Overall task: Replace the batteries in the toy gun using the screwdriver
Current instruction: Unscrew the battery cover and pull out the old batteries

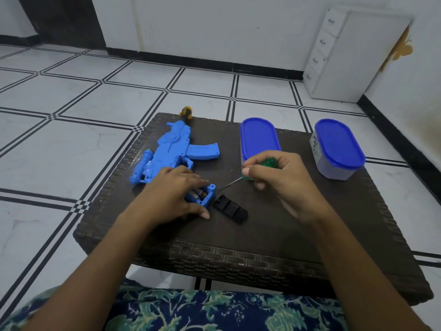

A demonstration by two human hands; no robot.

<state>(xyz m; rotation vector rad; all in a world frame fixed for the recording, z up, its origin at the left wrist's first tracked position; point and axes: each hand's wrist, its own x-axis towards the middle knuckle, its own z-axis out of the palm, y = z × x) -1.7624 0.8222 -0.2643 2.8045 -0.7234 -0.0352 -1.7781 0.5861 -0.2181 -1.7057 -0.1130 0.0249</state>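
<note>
Well, farthest left on the dark woven bench (238,254) lay the blue toy gun (167,154), flat on its side, its yellow-and-black muzzle tip at the far edge. Our left hand (174,189) rested on the gun's grip. Its fingers lay nearly straight across the open battery compartment (208,197) and its thumb was spread on the bench just beside it, with nothing pinched. Inside the compartment we could see batteries (198,194) seated. Just right of the grip lay the black cover (230,209), off the gun and flat on the bench. Further right, our right hand (274,185) was curled tight round the green handle of the screwdriver (270,162) — the thin shaft slanted down and left toward the compartment, though we could not tell whether its tip touched anything. Behind that hand stood a container (260,137) with a blue lid, and well to its right a second container (338,149), both closed.
</note>
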